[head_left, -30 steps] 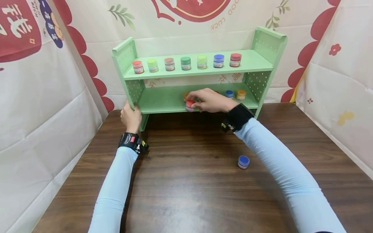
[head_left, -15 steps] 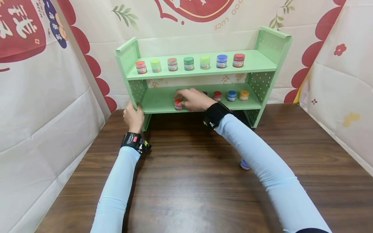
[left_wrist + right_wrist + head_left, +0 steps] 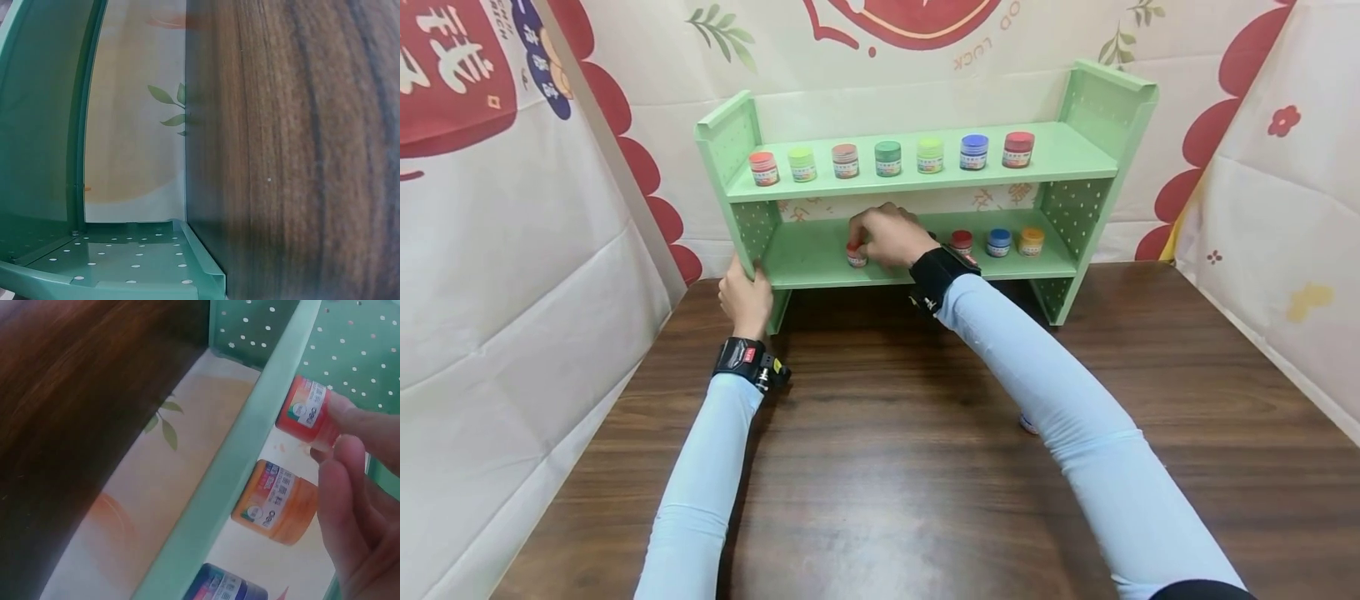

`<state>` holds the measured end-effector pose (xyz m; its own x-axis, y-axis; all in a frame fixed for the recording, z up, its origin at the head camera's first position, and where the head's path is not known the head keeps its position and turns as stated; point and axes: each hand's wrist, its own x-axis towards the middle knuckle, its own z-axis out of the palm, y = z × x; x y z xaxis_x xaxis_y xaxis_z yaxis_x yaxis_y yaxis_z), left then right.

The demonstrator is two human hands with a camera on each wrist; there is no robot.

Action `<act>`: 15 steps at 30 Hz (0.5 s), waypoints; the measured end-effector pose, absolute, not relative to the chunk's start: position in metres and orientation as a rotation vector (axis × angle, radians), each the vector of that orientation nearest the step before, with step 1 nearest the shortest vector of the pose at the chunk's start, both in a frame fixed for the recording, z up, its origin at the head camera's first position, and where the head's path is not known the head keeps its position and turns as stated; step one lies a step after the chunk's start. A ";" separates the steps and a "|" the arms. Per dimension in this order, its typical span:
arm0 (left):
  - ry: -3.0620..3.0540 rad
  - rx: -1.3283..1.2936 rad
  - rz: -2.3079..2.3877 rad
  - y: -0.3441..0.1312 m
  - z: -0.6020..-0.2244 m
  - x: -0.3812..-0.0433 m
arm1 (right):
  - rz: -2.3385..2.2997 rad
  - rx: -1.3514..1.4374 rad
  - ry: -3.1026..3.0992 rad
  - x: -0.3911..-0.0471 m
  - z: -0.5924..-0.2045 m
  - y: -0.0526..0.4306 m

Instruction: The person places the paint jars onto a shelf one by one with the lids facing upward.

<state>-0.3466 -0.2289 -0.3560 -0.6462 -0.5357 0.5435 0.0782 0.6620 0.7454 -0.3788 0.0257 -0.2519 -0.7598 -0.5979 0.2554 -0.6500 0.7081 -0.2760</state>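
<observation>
My right hand (image 3: 891,236) pinches a small red paint jar (image 3: 856,257) by its lid at the lower shelf (image 3: 808,257). In the right wrist view the red jar (image 3: 303,409) stands at the shelf's front edge, thumb and fingers at its lid. Beside it is an orange jar (image 3: 275,501), then a dark blue jar (image 3: 225,584); in the head view my hand hides both or nearly so. My left hand (image 3: 747,300) grips the left side panel of the green shelf rack (image 3: 722,150). The left wrist view shows the rack's underside and perforated panel (image 3: 125,259), but not the hand.
Seven or so jars, several colours, line the upper shelf, including a dark green jar (image 3: 887,158). A dark red jar (image 3: 961,242), blue jar (image 3: 998,242) and yellow-orange jar (image 3: 1031,242) stand lower right. Another blue jar (image 3: 1028,425) on the table (image 3: 865,467) is mostly behind my right sleeve.
My right hand has carried the red jar left along the lower shelf and then slightly back onto it. Jars at the right came into view. The left hand keeps its grip.
</observation>
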 end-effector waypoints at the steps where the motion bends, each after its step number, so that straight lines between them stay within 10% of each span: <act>1: -2.079 0.351 -0.978 -0.229 -0.356 -0.347 | 0.527 1.005 -2.764 -0.379 -0.252 0.025; 15: -2.071 0.344 -0.986 -0.227 -0.355 -0.346 | 0.406 0.947 -2.781 -0.382 -0.248 0.016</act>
